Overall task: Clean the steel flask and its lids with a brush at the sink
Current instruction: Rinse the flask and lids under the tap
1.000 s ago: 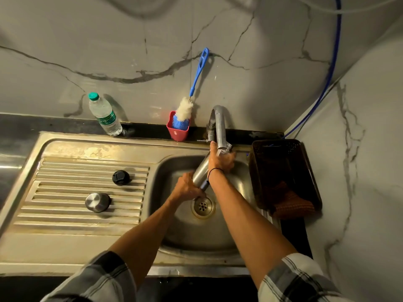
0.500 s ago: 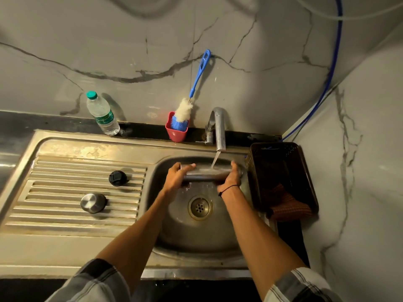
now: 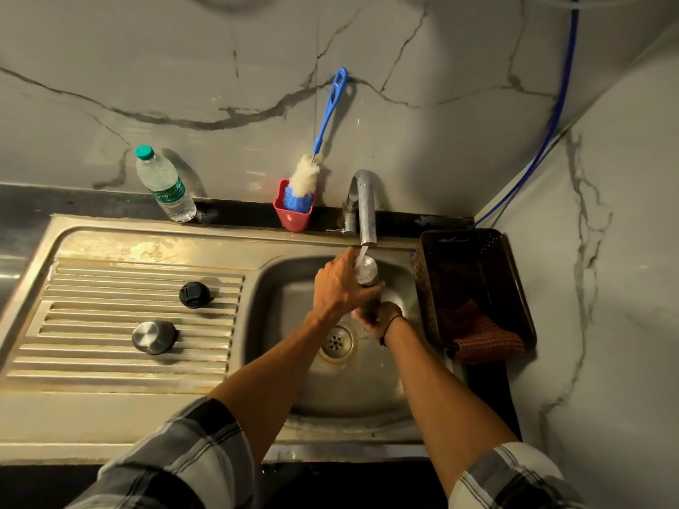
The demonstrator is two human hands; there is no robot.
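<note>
Steel flask [image 3: 366,270] seemingly upright under tap [image 3: 363,207], both hands gripping.

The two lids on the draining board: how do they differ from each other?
The black lid is dark, matte and ridged on top; the steel lid is shiny and smooth. The black lid lies farther back and nearer the sink basin; the steel lid lies nearer the front and looks somewhat wider. Both are round, rest on the draining board and are untouched by either hand.
</note>
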